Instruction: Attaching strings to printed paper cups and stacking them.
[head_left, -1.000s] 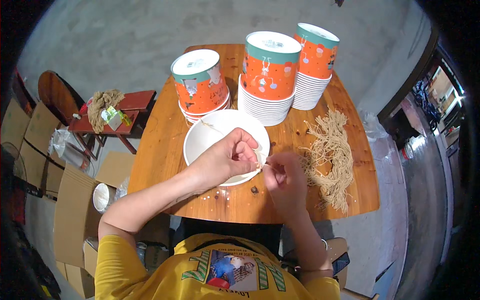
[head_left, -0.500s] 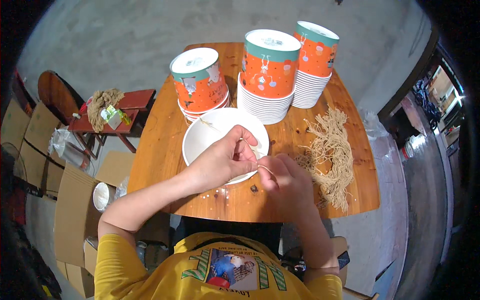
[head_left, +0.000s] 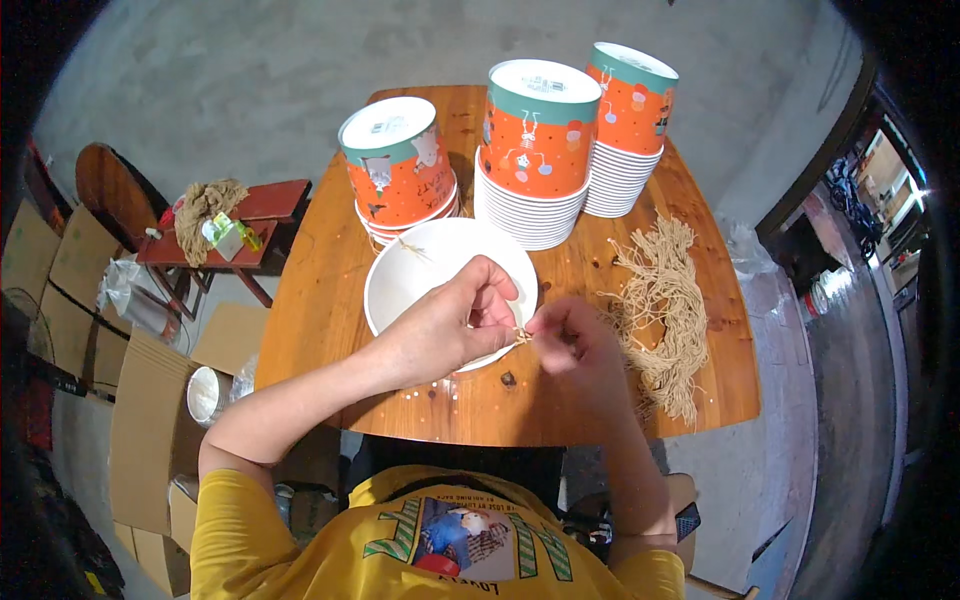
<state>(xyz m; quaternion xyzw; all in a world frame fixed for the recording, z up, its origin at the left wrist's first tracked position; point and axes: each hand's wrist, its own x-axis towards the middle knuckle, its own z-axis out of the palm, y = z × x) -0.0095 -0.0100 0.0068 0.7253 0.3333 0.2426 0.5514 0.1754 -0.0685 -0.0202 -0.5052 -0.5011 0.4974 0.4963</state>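
Fingers of the left hand [head_left: 435, 330], frame centre: thumb pressed to curled fingers, gripping a thin beige strand [head_left: 522, 337]; white bowl [head_left: 398, 285], centre, beneath this hand, fibre wisp [head_left: 415, 249] inside; strand, by the bowl's near-right rim, now bunched short where it ran across the right fingers half a second ago; right hand [head_left: 577, 350], right of centre, blurred, fingertips curled close, grip not tellable; seemingly a pull eased, fine work on the strand unfinished; yarn bundle [head_left: 682, 325], right of frame, loose on the wooden table [head_left: 728, 385].
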